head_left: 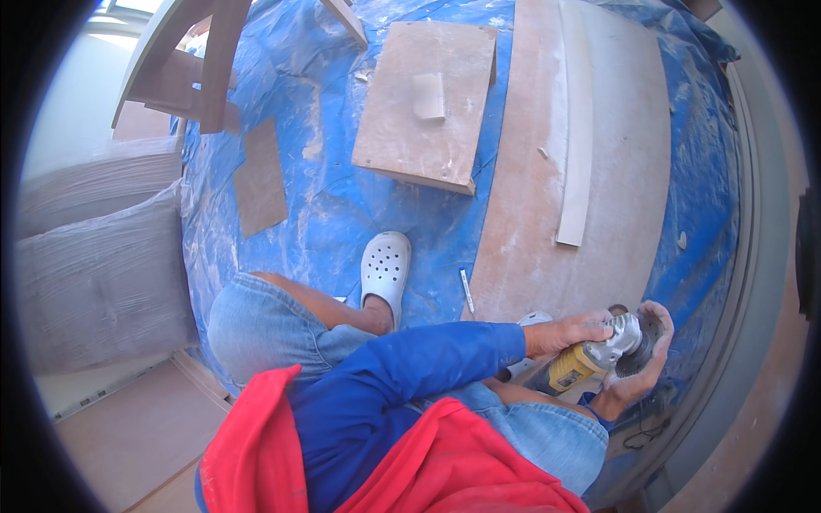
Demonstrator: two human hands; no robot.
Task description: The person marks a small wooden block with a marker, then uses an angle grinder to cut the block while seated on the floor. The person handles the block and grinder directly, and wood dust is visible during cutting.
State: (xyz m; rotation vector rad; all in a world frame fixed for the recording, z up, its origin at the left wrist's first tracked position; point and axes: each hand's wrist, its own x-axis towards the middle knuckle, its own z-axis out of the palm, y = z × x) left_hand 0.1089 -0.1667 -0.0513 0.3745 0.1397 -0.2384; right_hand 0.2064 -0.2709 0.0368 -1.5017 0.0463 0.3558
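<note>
An angle grinder (568, 369) with a yellow and dark body and a silver metal head lies over my right thigh, at the lower right. My left hand (575, 332) reaches across from the left and closes its fingers on the metal head. On the far side of the tool, my right hand (643, 373) curls round the edge of the dark round disc (634, 359). Part of the disc is hidden by the head and my fingers. The grinder's rear end is partly covered by my left forearm and leg.
Ahead, a wooden box (419, 120) carries a small pale block (429, 96). To its right, a long panel (522, 214) bears a pale strip (578, 128). A marker pen (467, 291) and a thin board (261, 179) lie on blue sheeting (325, 205). Wrapped panels (103, 282) stand left.
</note>
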